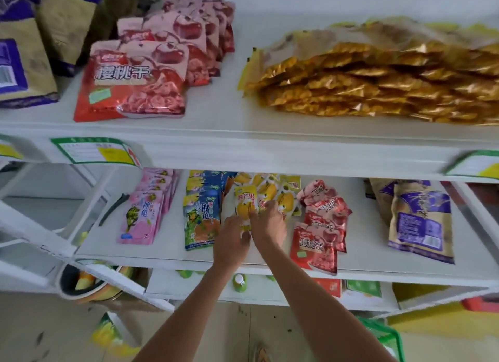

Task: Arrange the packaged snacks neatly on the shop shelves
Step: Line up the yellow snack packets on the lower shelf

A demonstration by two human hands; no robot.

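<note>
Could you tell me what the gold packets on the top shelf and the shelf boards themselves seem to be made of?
The gold packets look like metallised foil or plastic film: crinkled, with sharp bright glints along the folds. The top shelf looks like white-painted or coated board, perhaps metal, smooth and matte with an even sheen; the picture cannot settle which.

Both hands, left (pixel 232 236) and right (pixel 268 224), reach forward, fingers curled.
</note>
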